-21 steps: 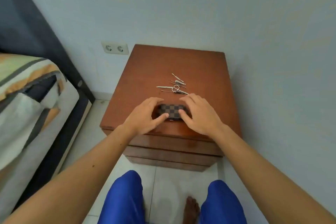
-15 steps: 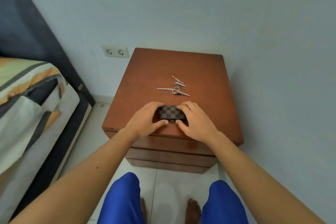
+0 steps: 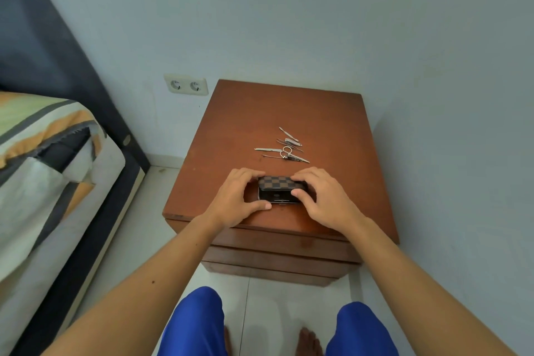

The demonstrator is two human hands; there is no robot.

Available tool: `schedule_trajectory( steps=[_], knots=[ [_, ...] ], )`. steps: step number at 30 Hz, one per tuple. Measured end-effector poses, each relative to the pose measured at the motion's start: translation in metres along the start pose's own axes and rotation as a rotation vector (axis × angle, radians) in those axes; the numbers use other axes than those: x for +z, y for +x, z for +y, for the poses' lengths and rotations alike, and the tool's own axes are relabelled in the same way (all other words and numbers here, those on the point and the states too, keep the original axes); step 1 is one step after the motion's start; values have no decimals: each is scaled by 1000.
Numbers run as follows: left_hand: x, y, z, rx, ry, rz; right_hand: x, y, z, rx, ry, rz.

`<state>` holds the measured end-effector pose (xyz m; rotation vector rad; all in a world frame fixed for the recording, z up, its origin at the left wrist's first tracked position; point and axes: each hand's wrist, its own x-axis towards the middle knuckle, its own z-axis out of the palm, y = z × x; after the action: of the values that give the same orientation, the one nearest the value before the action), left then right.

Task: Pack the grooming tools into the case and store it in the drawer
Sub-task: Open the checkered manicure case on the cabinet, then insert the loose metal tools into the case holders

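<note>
Barely begun: both hands, left grip (image 3: pixel 237 199) and right grip (image 3: pixel 323 199), curl round the checkered case (image 3: pixel 279 187) at the table's (image 3: pixel 231 136) 6 o'clock edge (lid seemingly just lifting); grooming tools (image 3: pixel 284 147) lie loose at 12 o'clock of it, drawer unopened.

Person standing, both forearms bare with no sleeves visible, left hand (image 3: pixel 237 199) and right hand (image 3: pixel 326 199) without rings, watch or gloves, bright blue shorts (image 3: pixel 196 324) with slight sheen, bare feet (image 3: pixel 310 342)
</note>
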<state>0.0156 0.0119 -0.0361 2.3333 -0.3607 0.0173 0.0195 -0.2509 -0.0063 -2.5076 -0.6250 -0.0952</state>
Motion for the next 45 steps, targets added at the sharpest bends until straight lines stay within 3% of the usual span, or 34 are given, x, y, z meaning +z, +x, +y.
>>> schedule_trajectory(
  steps=[8,16,22,30,38,45],
  knots=[
    [0,1,2,-57,-70,26,-10,42,3,233,252,147],
    [3,-5,-1,-87,-61,29,-1,72,14,399,322,116],
    [-1,-12,1,-41,31,16,13,60,17,383,162,139],
    [-16,-6,8,28,190,-105,18,32,10,377,220,277],
    [-30,22,22,161,406,-148,16,-22,0,296,208,162],
    [-29,17,10,322,551,-169,10,-21,8,400,179,199]
  ],
)
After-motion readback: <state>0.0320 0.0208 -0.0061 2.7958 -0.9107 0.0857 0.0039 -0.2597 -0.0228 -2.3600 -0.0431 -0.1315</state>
